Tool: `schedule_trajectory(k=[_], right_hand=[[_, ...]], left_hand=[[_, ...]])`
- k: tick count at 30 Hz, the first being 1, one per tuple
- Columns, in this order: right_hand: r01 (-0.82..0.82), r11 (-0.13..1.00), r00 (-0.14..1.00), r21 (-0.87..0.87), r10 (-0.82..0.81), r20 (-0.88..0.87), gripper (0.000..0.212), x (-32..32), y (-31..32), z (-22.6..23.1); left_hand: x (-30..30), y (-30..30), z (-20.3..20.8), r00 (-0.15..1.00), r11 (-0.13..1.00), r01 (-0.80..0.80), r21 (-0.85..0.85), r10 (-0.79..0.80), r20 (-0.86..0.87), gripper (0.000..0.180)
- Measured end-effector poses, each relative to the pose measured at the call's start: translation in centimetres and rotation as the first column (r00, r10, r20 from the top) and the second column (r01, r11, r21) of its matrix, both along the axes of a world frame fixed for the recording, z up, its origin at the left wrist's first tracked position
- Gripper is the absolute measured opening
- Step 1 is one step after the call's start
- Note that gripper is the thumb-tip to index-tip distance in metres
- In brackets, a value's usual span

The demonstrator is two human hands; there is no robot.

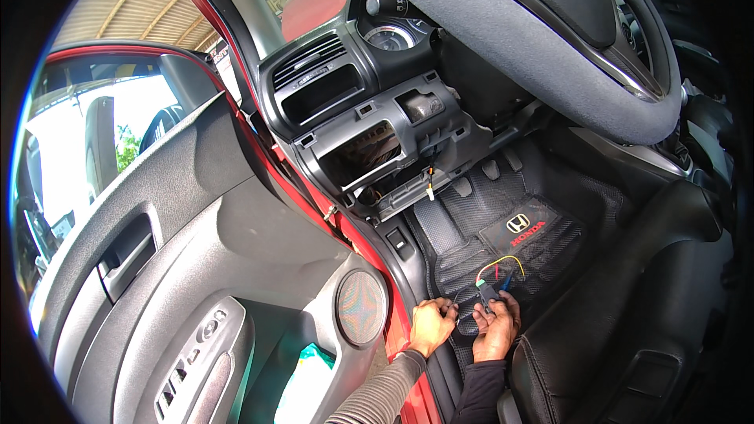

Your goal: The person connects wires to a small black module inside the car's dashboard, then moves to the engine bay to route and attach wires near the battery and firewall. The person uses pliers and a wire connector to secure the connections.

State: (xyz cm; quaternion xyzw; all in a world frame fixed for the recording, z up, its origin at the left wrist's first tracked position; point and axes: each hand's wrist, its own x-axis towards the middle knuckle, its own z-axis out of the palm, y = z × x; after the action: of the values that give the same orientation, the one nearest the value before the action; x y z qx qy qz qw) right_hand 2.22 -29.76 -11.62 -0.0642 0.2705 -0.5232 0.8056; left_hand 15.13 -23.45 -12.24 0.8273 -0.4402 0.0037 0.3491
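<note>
My right hand (496, 331) grips a small dark module (487, 294) with a pale green end, above the floor mat. From it loops a yellow wire (510, 257), with short red and blue wires beside it. Close by on the left, my left hand (434, 327) has its fingers pinched together near the door sill. A thin dark strand seems to show at its fingertips, but what it holds is too small to make out. Both hands are apart, low in the driver's footwell.
Above is the steering wheel (542, 39). The opened lower dashboard panel (377, 137) has bare cavities, with a white connector (430, 191) hanging below. Pedals (491, 169) rise over the black floor mat (455, 228). The open door (236, 243) stands left, the black seat (620, 290) right.
</note>
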Motion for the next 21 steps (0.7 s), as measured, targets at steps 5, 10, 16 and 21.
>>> schedule_trajectory(k=[5, 10, 16, 21], right_hand=[[0.038, 0.999, 0.999, 0.039, -0.039, 0.020, 0.030, 0.14, 0.02, 0.32], [-0.005, 1.000, 1.000, -0.007, 0.005, 0.019, 0.030, -0.03, -0.03, -0.20], [-0.020, 1.000, 1.000, -0.017, 0.021, 0.005, 0.030, 0.04, -0.09, -0.59], [-0.017, 1.000, 1.000, -0.010, 0.017, -0.002, 0.030, 0.17, -0.12, -0.66]], left_hand=[[-0.36, 0.04, 0.52, 1.000, 1.000, 0.000, 0.010, 0.000, -0.013, 0.024], [-0.39, 0.02, 0.54, 1.000, 1.000, 0.004, 0.000, -0.004, -0.021, 0.023], [0.11, -0.08, -0.03, 1.000, 1.000, 0.011, 0.013, -0.011, -0.029, 0.026], [0.15, -0.02, -0.15, 1.000, 1.000, 0.008, 0.014, -0.007, -0.004, 0.027]])
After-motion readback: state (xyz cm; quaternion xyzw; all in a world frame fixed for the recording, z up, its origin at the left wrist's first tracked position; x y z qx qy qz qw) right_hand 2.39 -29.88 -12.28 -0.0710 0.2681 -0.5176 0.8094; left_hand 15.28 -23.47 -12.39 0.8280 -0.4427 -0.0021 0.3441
